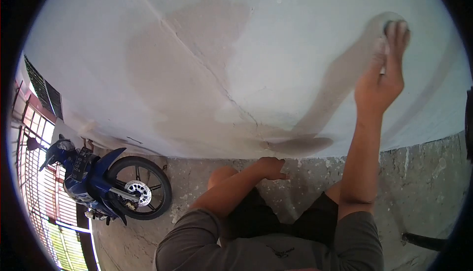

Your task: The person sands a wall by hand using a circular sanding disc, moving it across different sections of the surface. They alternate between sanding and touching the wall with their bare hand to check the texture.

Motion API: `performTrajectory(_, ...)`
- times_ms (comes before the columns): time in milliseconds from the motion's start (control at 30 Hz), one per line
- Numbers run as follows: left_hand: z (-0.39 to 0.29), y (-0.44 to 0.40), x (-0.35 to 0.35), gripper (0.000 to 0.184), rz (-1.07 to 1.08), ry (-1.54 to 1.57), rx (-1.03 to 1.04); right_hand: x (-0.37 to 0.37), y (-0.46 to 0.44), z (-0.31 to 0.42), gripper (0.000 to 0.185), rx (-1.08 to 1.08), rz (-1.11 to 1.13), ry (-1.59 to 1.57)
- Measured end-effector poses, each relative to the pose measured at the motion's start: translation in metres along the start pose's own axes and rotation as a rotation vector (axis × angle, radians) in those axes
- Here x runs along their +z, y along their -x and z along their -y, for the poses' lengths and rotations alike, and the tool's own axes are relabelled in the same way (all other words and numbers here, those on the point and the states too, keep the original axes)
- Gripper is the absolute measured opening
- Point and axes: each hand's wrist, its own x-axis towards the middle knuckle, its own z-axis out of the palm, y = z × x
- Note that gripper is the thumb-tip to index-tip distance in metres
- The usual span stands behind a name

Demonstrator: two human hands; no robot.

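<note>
My right hand (389, 69) is raised at the upper right, against the pale wall (295, 49). Its fingers are bent round a small dark-edged piece (387, 27) that touches the wall; blur and the fingers hide what kind of thing it is. My left hand (272, 168) hangs low in front of my left knee, near where the wall meets the floor. Its fingers are loosely curled, with one digit sticking out, and nothing shows in it.
A long crack (229, 96) runs slantwise down the wall. To the left stands a blue motorcycle (93, 177), its front wheel close to my left side. Behind it is a barred gate (49, 197). A dark bar-like object (424, 241) lies low at the right on the stained concrete floor (419, 192).
</note>
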Motion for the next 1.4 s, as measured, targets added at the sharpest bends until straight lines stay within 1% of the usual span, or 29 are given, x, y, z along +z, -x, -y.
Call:
performTrajectory(33,-0.001,-0.001,-0.002,0.083,0.025,-0.006,-0.011,0.002,0.002,0.002,0.035,-0.086,0.011,-0.015)
performTrajectory(100,0.0,-0.001,-0.002,0.084,0.052,-0.02,-0.027,-0.003,-0.002,-0.006,0.035,-0.078,0.026,0.018)
performTrajectory(133,0.001,-0.003,0.003,0.084,0.023,-0.022,-0.007,-0.006,-0.005,-0.011,0.036,-0.075,0.045,0.042)
performTrajectory(167,0.0,-0.002,0.004,0.083,-0.009,-0.02,0.013,-0.008,-0.009,-0.017,0.036,-0.023,0.009,0.029)
performTrajectory(267,-0.002,0.0,0.004,0.083,-0.006,0.008,0.036,-0.006,-0.006,-0.016,0.037,-0.028,-0.02,0.064)
performTrajectory(300,-0.002,0.0,0.003,0.083,-0.003,0.007,0.04,-0.004,-0.002,-0.007,0.036,-0.032,0.003,0.051)
performTrajectory(333,-0.002,-0.001,0.001,0.083,0.028,0.011,0.027,-0.003,-0.003,-0.008,0.036,-0.032,0.002,0.058)
performTrajectory(400,-0.003,0.001,-0.004,0.083,0.063,0.006,0.013,0.0,-0.005,-0.01,0.036,-0.209,0.075,0.02)
performTrajectory(467,-0.005,0.006,-0.006,0.083,0.033,0.039,0.033,-0.011,-0.011,-0.027,0.036,-0.197,0.077,0.014)
performTrajectory(500,-0.003,0.006,-0.003,0.083,0.03,0.041,0.03,-0.017,-0.014,-0.031,0.036,-0.083,0.056,0.054)
performTrajectory(533,0.0,0.005,0.002,0.083,0.002,0.052,0.073,-0.019,-0.015,-0.032,0.036,0.031,0.036,0.097)
performTrajectory(567,0.0,0.004,0.006,0.083,-0.025,0.064,0.12,-0.017,-0.013,-0.028,0.037,0.072,0.015,0.078)
performTrajectory(600,-0.001,0.004,0.007,0.083,-0.022,0.066,0.124,-0.013,-0.009,-0.023,0.037,0.07,0.018,0.082)
performTrajectory(700,-0.004,0.003,-0.001,0.083,0.022,0.034,0.107,0.002,0.001,-0.008,0.039,-0.155,0.028,0.041)
performTrajectory(800,-0.004,0.006,-0.005,0.083,0.038,0.059,0.079,-0.007,-0.006,-0.02,0.038,-0.131,0.069,0.085)
performTrajectory(833,-0.003,0.005,0.0,0.083,0.008,0.053,0.082,-0.012,-0.008,-0.024,0.039,-0.042,0.048,0.099)
performTrajectory(867,-0.003,0.004,0.003,0.083,-0.022,0.048,0.087,-0.014,-0.01,-0.026,0.039,-0.043,0.051,0.094)
performTrajectory(933,0.0,0.001,0.005,0.083,0.01,0.055,0.097,-0.018,-0.011,-0.029,0.039,0.096,0.008,0.126)
performTrajectory(1000,0.0,-0.001,0.005,0.083,0.045,0.051,0.114,-0.009,-0.005,-0.018,0.038,0.074,-0.012,0.113)
performTrajectory(1067,-0.002,0.0,0.003,0.083,0.054,0.025,0.088,0.0,0.001,-0.009,0.037,-0.155,0.044,0.034)
performTrajectory(1100,-0.002,0.0,0.001,0.083,0.056,0.02,0.088,0.001,-0.001,-0.001,0.037,-0.171,0.075,0.01)
performTrajectory(1133,-0.003,0.001,-0.001,0.083,0.049,0.035,0.088,-0.001,-0.003,-0.005,0.037,-0.168,0.073,0.011)
performTrajectory(1200,-0.004,0.006,-0.004,0.083,0.041,0.056,0.08,-0.008,-0.008,-0.02,0.036,-0.095,0.03,0.066)
performTrajectory(1233,-0.005,0.007,-0.005,0.082,0.027,0.063,0.088,-0.01,-0.009,-0.025,0.036,-0.015,-0.013,0.016)
performTrajectory(1333,-0.004,0.007,0.0,0.082,0.018,0.074,0.084,-0.004,-0.003,-0.019,0.036,-0.059,-0.029,0.079)
performTrajectory(1400,-0.005,0.004,-0.002,0.083,0.022,0.069,0.077,0.003,0.001,-0.005,0.036,-0.072,-0.022,0.062)
